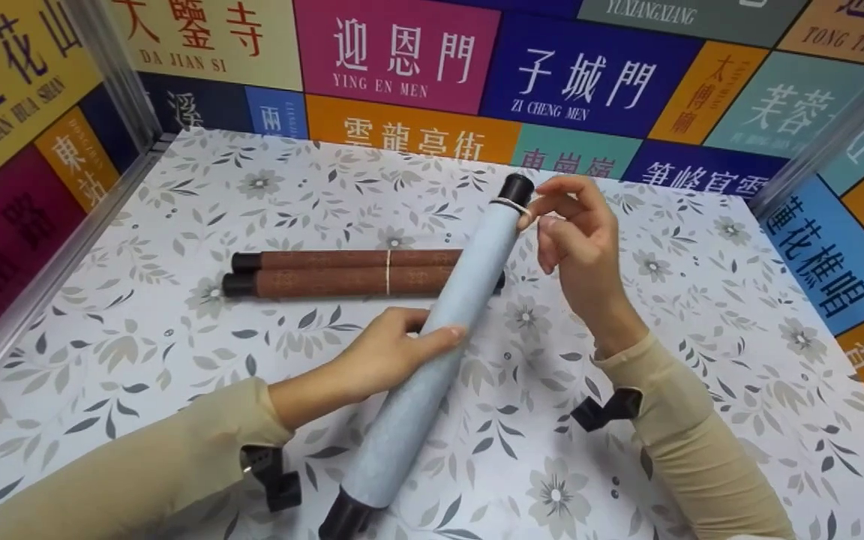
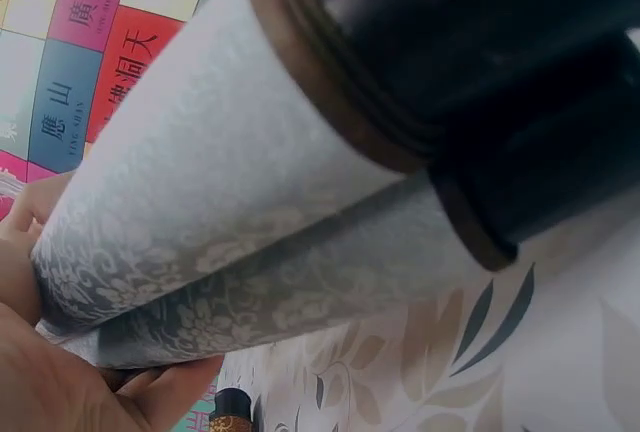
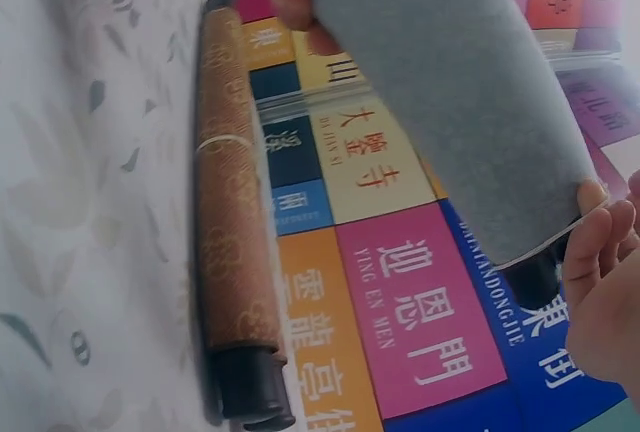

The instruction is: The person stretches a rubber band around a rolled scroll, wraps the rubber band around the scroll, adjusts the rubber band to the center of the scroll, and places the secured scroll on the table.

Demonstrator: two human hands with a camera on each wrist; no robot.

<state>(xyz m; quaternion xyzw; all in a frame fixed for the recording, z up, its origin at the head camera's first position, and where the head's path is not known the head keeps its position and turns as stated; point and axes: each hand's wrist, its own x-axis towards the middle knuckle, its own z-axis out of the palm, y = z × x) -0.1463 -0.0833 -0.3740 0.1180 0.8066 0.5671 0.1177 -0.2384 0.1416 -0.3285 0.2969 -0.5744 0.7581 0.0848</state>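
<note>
A light blue hanging scroll (image 1: 447, 352) with black end knobs is held tilted above the table. In the left wrist view it shows as two rolled halves (image 2: 210, 182) side by side, with a pale floral pattern. My left hand (image 1: 379, 352) grips it around the middle, thumb on top. At the upper end, the curled fingers of my right hand (image 1: 578, 240) pinch a thin pale rubber band (image 1: 511, 204) that lies by the black knob (image 1: 517, 187). The right wrist view shows the band drawn toward those fingertips.
Behind the blue scroll, two brown scrolls (image 1: 327, 281) lie together on the table, bound by a pale band (image 1: 388, 274). A floral white cloth (image 1: 177, 360) covers the tabletop. Colourful panels with place names (image 1: 402, 52) stand around the back and sides.
</note>
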